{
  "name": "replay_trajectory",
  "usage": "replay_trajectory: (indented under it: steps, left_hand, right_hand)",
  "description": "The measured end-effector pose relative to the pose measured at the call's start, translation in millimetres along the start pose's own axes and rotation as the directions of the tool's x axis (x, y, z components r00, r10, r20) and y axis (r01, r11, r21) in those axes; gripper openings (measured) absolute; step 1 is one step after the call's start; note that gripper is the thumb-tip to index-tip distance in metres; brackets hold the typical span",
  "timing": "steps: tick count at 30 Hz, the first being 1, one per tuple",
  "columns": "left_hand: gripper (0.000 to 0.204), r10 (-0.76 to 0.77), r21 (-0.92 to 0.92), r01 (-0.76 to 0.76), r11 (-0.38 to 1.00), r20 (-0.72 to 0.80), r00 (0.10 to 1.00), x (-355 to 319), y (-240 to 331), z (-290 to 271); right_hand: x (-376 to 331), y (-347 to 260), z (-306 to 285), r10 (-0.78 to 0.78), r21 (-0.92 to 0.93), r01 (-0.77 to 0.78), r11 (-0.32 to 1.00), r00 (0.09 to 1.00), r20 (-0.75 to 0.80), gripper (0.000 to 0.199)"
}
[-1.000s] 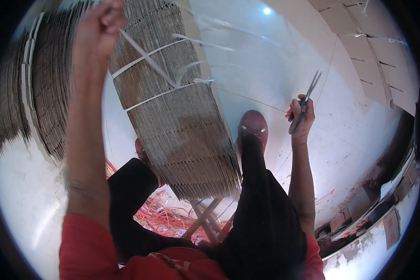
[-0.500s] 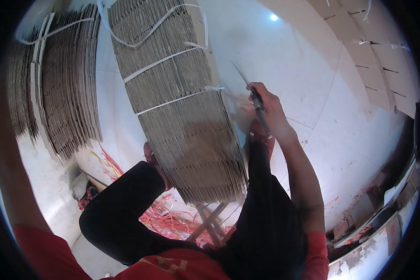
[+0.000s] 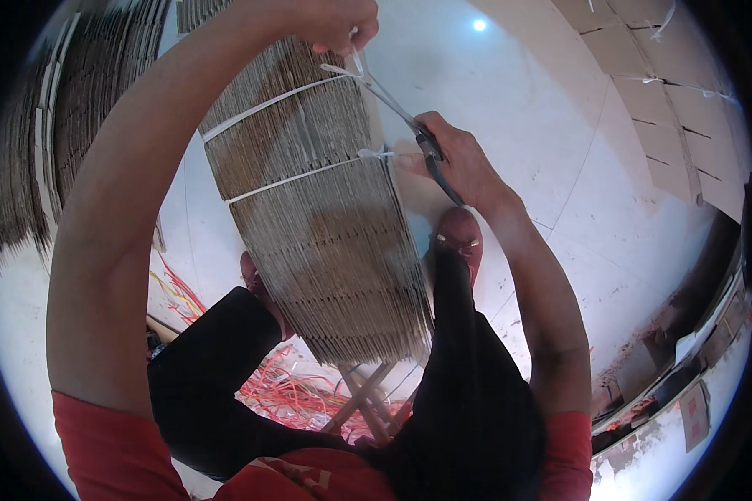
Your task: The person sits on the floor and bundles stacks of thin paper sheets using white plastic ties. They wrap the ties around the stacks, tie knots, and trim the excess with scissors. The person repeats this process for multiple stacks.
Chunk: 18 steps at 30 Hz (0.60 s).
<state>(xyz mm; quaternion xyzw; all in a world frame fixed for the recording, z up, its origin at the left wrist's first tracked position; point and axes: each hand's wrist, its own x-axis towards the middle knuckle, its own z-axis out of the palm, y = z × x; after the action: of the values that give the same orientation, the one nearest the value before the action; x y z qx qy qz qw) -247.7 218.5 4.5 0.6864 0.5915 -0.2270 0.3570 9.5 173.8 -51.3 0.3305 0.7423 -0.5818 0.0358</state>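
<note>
A long stack of flattened cardboard (image 3: 330, 242) lies between my legs, bound crosswise with white straps (image 3: 288, 181). My left hand (image 3: 342, 27) is closed on the loose end of a white strap (image 3: 358, 60) at the stack's far right edge. Dark-handled scissors (image 3: 428, 149) are gripped in my right hand (image 3: 459, 163), just right of the stack. Their slightly parted blades (image 3: 390, 100) point up and left, reaching the strap beneath my left hand. Closer to me, a knot (image 3: 368, 154) sits on another strap, near my right fingers.
More cardboard bundles (image 3: 100, 92) stand at the far left. Flat tied cardboard (image 3: 664, 108) lies at the far right. Red plastic strapping scraps (image 3: 288, 388) litter the floor under the stack, around crossed wooden legs (image 3: 366, 401). My shoes (image 3: 459, 234) flank the stack.
My left arm has swung in from the left and its hand has taken the strap end. My right hand has moved slightly left and up, bringing the scissors' blades to the strap.
</note>
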Motion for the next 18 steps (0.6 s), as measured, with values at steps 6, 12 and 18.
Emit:
replay_trajectory:
  steps: [6,12,18]
  left_hand:
    - [0.012,0.218,-0.018,-0.222,0.975,-0.124,0.968,-7.2,15.1,-25.5]
    - [0.008,0.285,-0.031,-0.295,0.955,-0.188,0.94,-5.0,19.1,-25.2]
    - [0.008,0.298,0.002,-0.309,0.951,-0.267,0.916,-5.6,16.8,-17.8]
  right_hand:
    - [19.5,-5.2,-2.0,-0.091,-0.067,0.09,0.994,0.996,-0.011,0.049]
    - [40.0,-11.6,1.9,-0.133,-0.037,0.13,0.991,0.988,-0.074,0.052]
    - [49.0,-18.6,1.8,-0.156,-0.07,0.151,0.986,0.985,-0.071,0.055]
